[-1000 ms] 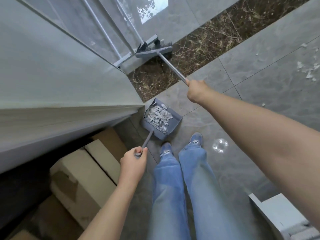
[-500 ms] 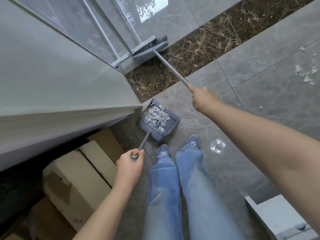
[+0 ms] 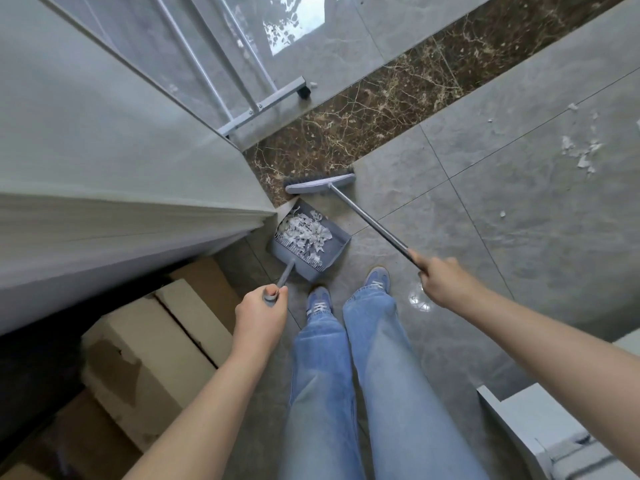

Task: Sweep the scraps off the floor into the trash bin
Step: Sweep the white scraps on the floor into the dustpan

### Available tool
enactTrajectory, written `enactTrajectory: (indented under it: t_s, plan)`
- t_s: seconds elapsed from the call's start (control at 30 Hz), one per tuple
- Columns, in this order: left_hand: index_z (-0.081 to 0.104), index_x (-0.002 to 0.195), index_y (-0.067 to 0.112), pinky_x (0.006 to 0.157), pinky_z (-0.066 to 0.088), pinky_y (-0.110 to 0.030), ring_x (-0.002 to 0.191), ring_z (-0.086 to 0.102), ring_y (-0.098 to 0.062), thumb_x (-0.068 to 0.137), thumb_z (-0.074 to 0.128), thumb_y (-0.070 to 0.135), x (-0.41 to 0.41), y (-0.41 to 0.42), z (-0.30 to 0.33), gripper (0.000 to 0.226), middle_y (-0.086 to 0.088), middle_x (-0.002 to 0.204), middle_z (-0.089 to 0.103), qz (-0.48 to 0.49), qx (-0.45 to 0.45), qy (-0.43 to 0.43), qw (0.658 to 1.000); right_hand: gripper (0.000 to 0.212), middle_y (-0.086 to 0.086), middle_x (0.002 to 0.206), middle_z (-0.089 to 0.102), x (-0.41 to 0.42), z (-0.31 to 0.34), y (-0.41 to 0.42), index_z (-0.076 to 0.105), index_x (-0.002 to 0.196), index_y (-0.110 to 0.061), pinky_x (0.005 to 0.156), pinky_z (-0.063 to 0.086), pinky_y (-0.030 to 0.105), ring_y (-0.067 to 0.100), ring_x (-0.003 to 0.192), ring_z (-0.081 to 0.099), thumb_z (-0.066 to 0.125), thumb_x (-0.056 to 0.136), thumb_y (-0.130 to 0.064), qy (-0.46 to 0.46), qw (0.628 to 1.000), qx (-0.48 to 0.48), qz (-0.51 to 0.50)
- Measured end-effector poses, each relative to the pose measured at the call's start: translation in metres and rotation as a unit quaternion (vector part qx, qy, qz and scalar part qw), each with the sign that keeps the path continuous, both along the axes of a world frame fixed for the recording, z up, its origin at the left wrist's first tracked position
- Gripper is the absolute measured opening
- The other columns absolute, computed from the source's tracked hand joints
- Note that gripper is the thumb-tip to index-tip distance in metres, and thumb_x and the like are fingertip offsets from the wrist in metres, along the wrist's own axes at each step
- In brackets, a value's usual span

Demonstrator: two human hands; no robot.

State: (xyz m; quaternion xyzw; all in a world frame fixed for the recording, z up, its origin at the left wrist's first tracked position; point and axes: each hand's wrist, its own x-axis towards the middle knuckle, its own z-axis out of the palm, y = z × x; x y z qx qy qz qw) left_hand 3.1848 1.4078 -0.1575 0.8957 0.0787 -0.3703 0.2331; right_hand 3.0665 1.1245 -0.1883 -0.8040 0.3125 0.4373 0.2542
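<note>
Standing on the grey tiled floor, I look down past a pale wall that fills my left side and ends in a corner just beside the dustpan. Beyond it a band of brown veined stone crosses the floor, with the wheeled foot of a metal rack behind glass at its far edge. Cardboard boxes lie low on my left under the wall, and a white ledge shows at the lower right. My 2 legs in blue jeans run down the middle, blue shoes pointing at the dustpan. My right hand is curled tight round the near end of the broom handle, whose head rests at the edge of the brown band, just beyond the open mouth of the dustpan. My left hand grips the top of the dustpan's short handle, fingers wrapped round it, thumb near the tip. The pan sits on the floor in front of my feet, tucked against the wall corner, and holds a heap of white scraps. More loose scraps lie scattered on the tiles well apart to my right, and 1 small bit sits alone nearer the broom handle. I cannot see a trash bin.
</note>
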Motion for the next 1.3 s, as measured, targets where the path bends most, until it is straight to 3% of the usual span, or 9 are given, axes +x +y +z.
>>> enactTrajectory:
  t_s: [0.23,0.37,0.43,0.53,0.67,0.73,0.87,1.07,1.3]
  plan:
    - [0.046,0.061,0.016,0.060,0.038,-0.034,0.065,0.049,-0.031,0.094,0.054,0.036,0.000,0.001,0.002,0.040,0.002,0.056,0.050,-0.001,0.002,0.014,1.000,0.055,0.020,0.109,0.067,-0.016,-0.001,-0.001,0.036,0.148,-0.038,0.084,0.051,0.036,0.034,0.098,0.057,0.038,0.097,-0.016,-0.003,0.999,0.005,-0.050]
    - [0.050,0.064,0.017,0.061,0.042,-0.034,0.066,0.055,-0.033,0.093,0.054,0.041,0.008,-0.007,0.006,0.038,0.003,0.056,0.054,-0.005,-0.009,0.025,1.000,0.052,0.017,0.122,0.065,-0.006,0.007,-0.014,0.040,0.147,-0.034,0.089,0.047,0.035,0.038,0.117,0.053,0.042,0.098,-0.018,-0.036,0.994,-0.005,-0.107]
    - [0.049,0.062,0.018,0.062,0.044,-0.034,0.068,0.058,-0.035,0.093,0.054,0.040,0.016,-0.016,0.007,0.039,0.003,0.055,0.054,-0.010,-0.015,0.026,1.000,0.051,0.022,0.115,0.065,0.016,0.008,-0.027,0.042,0.145,-0.035,0.069,0.055,0.032,0.038,0.096,0.061,0.043,0.097,-0.019,-0.055,0.988,-0.016,-0.145]
    - [0.050,0.062,0.020,0.065,0.047,-0.036,0.071,0.060,-0.037,0.094,0.055,0.039,0.023,-0.025,0.008,0.038,0.001,0.058,0.054,-0.006,-0.012,0.034,0.999,0.051,0.020,0.099,0.063,0.063,-0.004,-0.053,0.042,0.145,-0.035,0.040,0.042,0.022,0.029,0.062,0.056,0.043,0.096,-0.019,-0.063,0.980,-0.052,-0.183]
    - [0.052,0.065,0.017,0.055,0.036,-0.032,0.068,0.053,-0.026,0.096,0.054,0.036,0.023,-0.027,0.011,0.036,0.004,0.061,0.053,-0.004,-0.002,0.031,0.999,0.053,0.021,0.105,0.060,0.141,-0.022,-0.072,0.042,0.145,-0.027,0.054,0.052,0.035,0.035,0.076,0.060,0.037,0.094,-0.013,-0.079,0.980,-0.081,-0.163]
    - [0.045,0.061,0.017,0.053,0.032,-0.032,0.062,0.045,-0.021,0.097,0.054,0.033,0.021,-0.028,0.008,0.040,0.004,0.057,0.047,-0.006,0.004,0.021,1.000,0.052,0.022,0.115,0.055,0.177,-0.035,-0.074,0.041,0.145,-0.021,0.073,0.057,0.044,0.038,0.090,0.059,0.035,0.095,-0.010,-0.084,0.984,-0.108,-0.110]
    - [0.035,0.057,0.019,0.051,0.027,-0.032,0.054,0.034,-0.016,0.096,0.054,0.032,0.022,-0.031,0.005,0.046,0.004,0.050,0.035,-0.018,0.012,0.010,1.000,0.048,0.022,0.129,0.047,0.216,-0.059,-0.072,0.036,0.146,-0.009,0.087,0.051,0.042,0.039,0.110,0.055,0.037,0.098,-0.015,-0.054,0.988,-0.144,-0.003]
    - [0.040,0.062,0.014,0.052,0.029,-0.031,0.056,0.035,-0.018,0.096,0.054,0.032,0.023,-0.035,0.009,0.041,0.003,0.053,0.038,-0.020,0.018,0.018,0.999,0.054,0.021,0.123,0.047,0.146,-0.045,-0.071,0.032,0.148,-0.016,0.083,0.053,0.043,0.040,0.106,0.056,0.038,0.095,-0.008,0.019,0.990,-0.135,0.031]
    - [0.043,0.058,0.017,0.054,0.038,-0.031,0.055,0.048,-0.027,0.095,0.053,0.035,0.022,-0.034,0.009,0.042,0.000,0.051,0.047,-0.020,0.013,0.013,1.000,0.062,0.021,0.113,0.058,0.011,0.011,-0.027,0.023,0.153,-0.029,0.081,0.049,0.036,0.038,0.100,0.057,0.035,0.096,-0.008,0.062,0.998,-0.007,0.012]
